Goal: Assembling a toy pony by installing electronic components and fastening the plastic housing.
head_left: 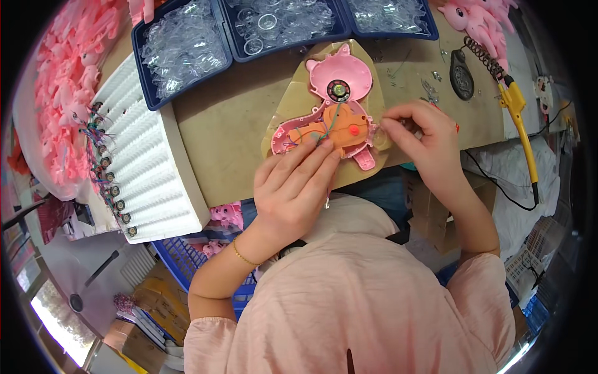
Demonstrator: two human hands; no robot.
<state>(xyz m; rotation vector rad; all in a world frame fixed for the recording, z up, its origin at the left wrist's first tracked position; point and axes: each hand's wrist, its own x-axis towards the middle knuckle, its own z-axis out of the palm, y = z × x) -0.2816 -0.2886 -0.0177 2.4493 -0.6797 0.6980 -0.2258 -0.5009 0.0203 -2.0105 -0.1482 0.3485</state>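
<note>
An open half shell of a pink toy figure (279, 138) lies in a tan shaped holder (283, 103) on the bench. Its rounded head part holds a round black speaker (338, 91). An orange inner housing (336, 128) with a red knob sits in the body, with thin green and blue wires across it. My left hand (291, 186) rests its outstretched fingers on the housing and the shell's near edge. At the shell's right side, my right hand (430, 138) pinches a small clear plastic part (377, 133), partly hidden by the fingertips.
Blue trays (232, 37) of clear plastic parts line the back. A white ridged foam tray (156, 168) with wired speakers stands left, beside heaped pink toy parts (68, 106). At right are a yellow electric screwdriver (514, 103) on a coiled cord, loose screws (430, 87) and a black oval object (461, 75).
</note>
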